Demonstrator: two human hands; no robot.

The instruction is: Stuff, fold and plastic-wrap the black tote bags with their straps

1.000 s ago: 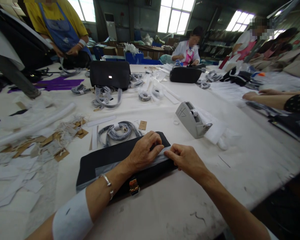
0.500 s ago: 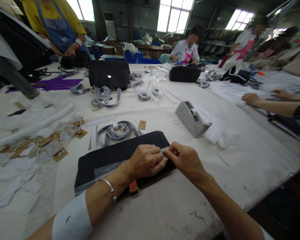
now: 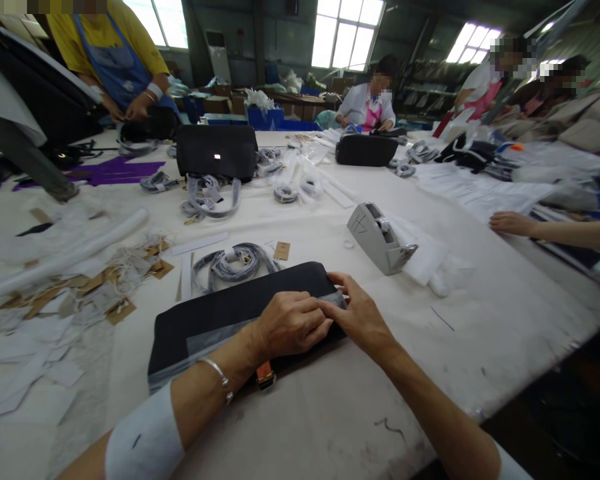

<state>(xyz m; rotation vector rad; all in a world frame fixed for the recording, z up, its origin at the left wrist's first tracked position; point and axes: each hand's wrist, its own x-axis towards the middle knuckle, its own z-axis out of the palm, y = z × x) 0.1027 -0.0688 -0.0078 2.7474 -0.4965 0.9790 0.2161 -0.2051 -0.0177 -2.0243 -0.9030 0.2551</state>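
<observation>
A black bag (image 3: pixel 240 293) lies on the white table near me, with a strip of clear film (image 3: pixel 205 340) along its front. On the bag's right half rests my left hand (image 3: pixel 293 323), its fingers curled together over the film; what they pinch is hidden. My right hand (image 3: pixel 353 307) is at the bag's right end, thumb and fingers closed around the film-covered edge. An orange tab with a metal buckle (image 3: pixel 265 375) shows below my left wrist. Behind the bag lies a wrapped coiled strap (image 3: pixel 237 261) beside a brown tag (image 3: pixel 281 251).
A grey tape dispenser (image 3: pixel 380 240) stands right of the bag. Tags and paper pieces (image 3: pixel 105 287) cover the left side. Farther back are two black bags (image 3: pixel 217 152) (image 3: pixel 365 150). Several people work around the table; one person's hand (image 3: pixel 513 223) rests at the right.
My right hand has shifted slightly left, its fingers now reaching over the bag's right end. My left hand stays nearly in place. At the right, a co-worker's hands have moved, and one shows now.
</observation>
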